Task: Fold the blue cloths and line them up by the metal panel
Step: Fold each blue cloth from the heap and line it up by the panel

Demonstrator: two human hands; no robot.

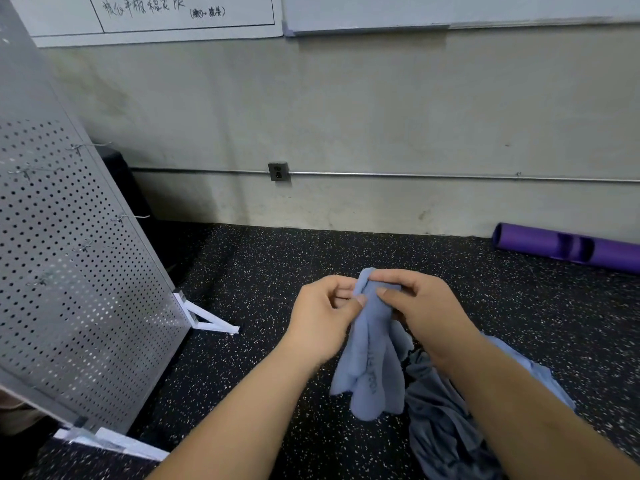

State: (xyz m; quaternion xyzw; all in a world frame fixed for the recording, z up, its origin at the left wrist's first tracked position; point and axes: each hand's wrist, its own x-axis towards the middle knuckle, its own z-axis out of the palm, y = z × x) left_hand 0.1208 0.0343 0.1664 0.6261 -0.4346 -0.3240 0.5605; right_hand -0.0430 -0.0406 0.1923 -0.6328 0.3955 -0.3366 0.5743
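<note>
We are pinching the bunched top edge of a blue cloth (370, 368) with both hands. Our left hand (325, 317) and right hand (426, 306) are sitting close together, thumbs and fingers clamped on the fabric, while the rest of it is hanging down in loose folds; we cannot tell whether its lower end is touching the floor (263, 271). Just to the right, partly under our right forearm, a heap of blue-grey cloths (446, 420) is lying crumpled on that floor, a black rubbery surface flecked with white. To the left, apart from the held cloth, the perforated metal panel (69, 254) is standing at a tilt on white feet (211, 320), with wire hooks (130, 217) sticking out of its holes. Beyond, a pale, stained wall (381, 116) is running across the room, carrying a grey outlet box (278, 171) and a thin metal conduit (450, 175). A purple tube (568, 247) is lying at the foot of the wall on the right, and a whiteboard (156, 15) with handwriting is hanging above.
</note>
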